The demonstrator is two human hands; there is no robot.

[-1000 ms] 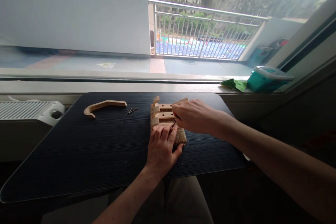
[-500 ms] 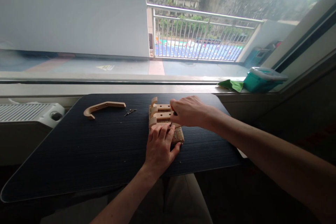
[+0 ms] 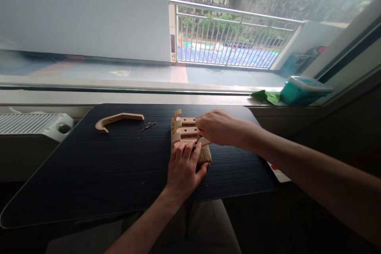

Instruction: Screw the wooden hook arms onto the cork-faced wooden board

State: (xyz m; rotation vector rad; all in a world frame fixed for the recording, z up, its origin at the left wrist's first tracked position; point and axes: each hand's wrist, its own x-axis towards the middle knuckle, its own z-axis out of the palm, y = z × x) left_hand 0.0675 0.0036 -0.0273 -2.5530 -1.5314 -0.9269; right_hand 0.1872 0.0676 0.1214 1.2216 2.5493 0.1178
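A rough wooden board (image 3: 205,155) lies on the dark table, with three curved wooden hooks (image 3: 185,130) laid side by side across it. My left hand (image 3: 183,166) holds the nearest hook down against the board, its fingers curled over the hook and its thumb at the board's near edge. From above, my right hand (image 3: 216,127) is closed around a screwdriver (image 3: 198,139); its thin dark shaft slants down to the nearest hook beside my left fingertips. The handle is mostly hidden in the fist, and the tip cannot be made out.
Left on the table (image 3: 119,174) lies a separate wooden hook (image 3: 120,117), with several screws (image 3: 149,126) near it. A white-and-red item (image 3: 279,172) shows under my right forearm. A green cloth (image 3: 266,96) and a teal box (image 3: 305,90) sit on the windowsill.
The view has shifted slightly. My right hand has turned a little around the screwdriver, showing more of its shaft. My left hand keeps its hold on the hook and board.
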